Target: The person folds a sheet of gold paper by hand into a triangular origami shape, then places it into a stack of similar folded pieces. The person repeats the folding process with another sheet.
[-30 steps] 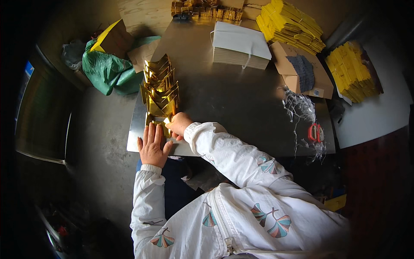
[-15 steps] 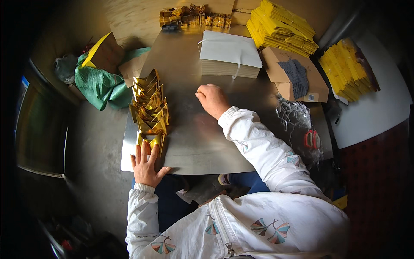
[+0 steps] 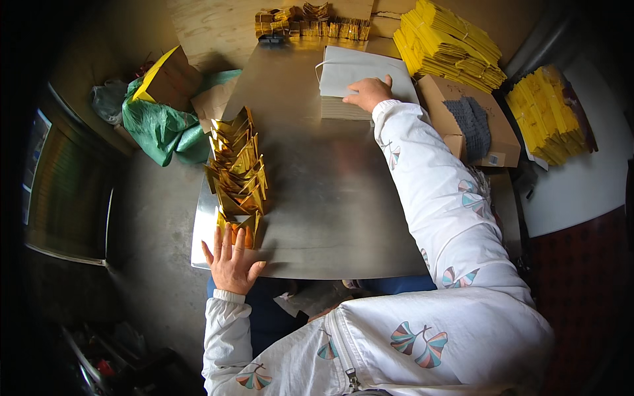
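Note:
My left hand (image 3: pixel 234 265) lies open, its fingers spread against the near end of a row of folded shiny gold paper pieces (image 3: pixel 236 181). The pieces nest one behind another along the left side of the metal table (image 3: pixel 323 198). Farther off and to the right, my right hand (image 3: pixel 371 91) reaches over the stack of white paper sheets (image 3: pixel 337 69). Its fingers rest near the stack's front edge, with the thumb held apart, and nothing shows in its grip. A white strap crosses the stack's left side.
Bundled gold pieces (image 3: pixel 310 28) line the table's far edge. Yellow paper bundles (image 3: pixel 446 46) stand at the back right, beside a cardboard box (image 3: pixel 439 96) with a grey knitted cloth (image 3: pixel 470 125). More yellow bundles (image 3: pixel 548 115) lie on a white surface. A green bag (image 3: pixel 158 129) sits left.
My right hand has moved away and to the right, from over the table's middle onto the white stack, and its fingers have opened. My left hand stays at the gold row.

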`<state>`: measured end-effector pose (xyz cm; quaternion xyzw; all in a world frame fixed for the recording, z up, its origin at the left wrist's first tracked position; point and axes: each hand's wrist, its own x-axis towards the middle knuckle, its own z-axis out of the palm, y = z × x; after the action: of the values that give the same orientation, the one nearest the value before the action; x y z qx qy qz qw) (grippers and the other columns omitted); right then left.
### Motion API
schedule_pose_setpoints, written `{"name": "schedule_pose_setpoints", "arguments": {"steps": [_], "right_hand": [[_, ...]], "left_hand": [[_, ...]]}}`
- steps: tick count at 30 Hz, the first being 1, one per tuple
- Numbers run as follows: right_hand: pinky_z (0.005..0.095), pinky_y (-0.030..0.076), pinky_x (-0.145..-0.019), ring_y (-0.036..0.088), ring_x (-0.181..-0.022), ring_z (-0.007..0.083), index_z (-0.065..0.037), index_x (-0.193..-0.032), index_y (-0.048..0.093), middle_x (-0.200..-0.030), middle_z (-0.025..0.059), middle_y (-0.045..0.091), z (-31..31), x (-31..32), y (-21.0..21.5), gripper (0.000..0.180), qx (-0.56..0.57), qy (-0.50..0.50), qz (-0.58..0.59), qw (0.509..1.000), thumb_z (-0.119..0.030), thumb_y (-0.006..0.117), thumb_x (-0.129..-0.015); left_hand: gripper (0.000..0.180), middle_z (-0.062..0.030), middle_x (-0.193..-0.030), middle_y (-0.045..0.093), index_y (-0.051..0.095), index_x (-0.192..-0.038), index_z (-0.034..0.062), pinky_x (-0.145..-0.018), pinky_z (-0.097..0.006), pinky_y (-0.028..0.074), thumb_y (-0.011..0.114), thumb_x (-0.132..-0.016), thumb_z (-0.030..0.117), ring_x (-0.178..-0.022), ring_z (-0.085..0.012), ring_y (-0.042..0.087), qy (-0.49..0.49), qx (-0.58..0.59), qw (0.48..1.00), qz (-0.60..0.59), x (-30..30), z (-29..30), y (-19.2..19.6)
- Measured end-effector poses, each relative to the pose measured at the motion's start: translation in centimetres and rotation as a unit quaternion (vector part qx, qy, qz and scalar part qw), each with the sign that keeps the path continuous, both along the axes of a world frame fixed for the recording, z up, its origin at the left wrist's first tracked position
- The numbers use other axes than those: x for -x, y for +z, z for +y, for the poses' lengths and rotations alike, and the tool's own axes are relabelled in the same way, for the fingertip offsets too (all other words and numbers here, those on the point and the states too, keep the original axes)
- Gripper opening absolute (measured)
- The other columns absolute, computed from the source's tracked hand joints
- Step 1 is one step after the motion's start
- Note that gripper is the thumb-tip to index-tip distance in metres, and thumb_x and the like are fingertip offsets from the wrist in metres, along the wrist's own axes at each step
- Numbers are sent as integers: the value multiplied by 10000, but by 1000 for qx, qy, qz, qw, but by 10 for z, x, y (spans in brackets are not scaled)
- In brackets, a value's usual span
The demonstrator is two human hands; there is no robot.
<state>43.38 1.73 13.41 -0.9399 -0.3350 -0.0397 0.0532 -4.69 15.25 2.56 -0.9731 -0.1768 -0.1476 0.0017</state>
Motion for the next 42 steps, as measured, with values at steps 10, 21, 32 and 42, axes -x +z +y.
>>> {"name": "schedule_pose_setpoints", "arguments": {"steps": [10,21,32,42], "right_hand": [[580,168,-1128,607,-1110,283,-200,-1097,733,-1091,74,707,-5,-8,-11,320,3,74,-58,996,-394,677,-849],[529,422,-924,654,-938,334,-144,-952,731,-978,90,716,0,-23,-3,247,-75,33,-10,997,-340,592,-894],[259,458,-741,571,-756,116,34,-934,707,-825,25,682,-9,-43,86,256,-818,19,82,569,-215,731,-879],[402,504,-724,649,-742,242,-63,-934,689,-820,81,702,-126,148,110,70,-218,309,-369,849,-109,636,-930]], "left_hand": [[854,-157,-1509,420,463,-1448,117,-1188,-567,18,320,-901,756,-1470,-328,255,15,24,1000,-5,-2,1,-1],[843,-152,-1513,416,463,-1444,88,-1190,-558,56,322,-914,729,-1468,-325,265,7,40,999,-9,-2,2,-3],[791,-147,-1506,430,460,-1440,66,-1198,-525,89,390,-922,660,-1463,-322,279,10,44,999,-26,-3,1,-3],[900,-170,-1492,442,366,-1480,42,-1169,-503,227,841,-744,251,-1412,-341,380,-36,37,978,-202,-7,-32,16]]}}
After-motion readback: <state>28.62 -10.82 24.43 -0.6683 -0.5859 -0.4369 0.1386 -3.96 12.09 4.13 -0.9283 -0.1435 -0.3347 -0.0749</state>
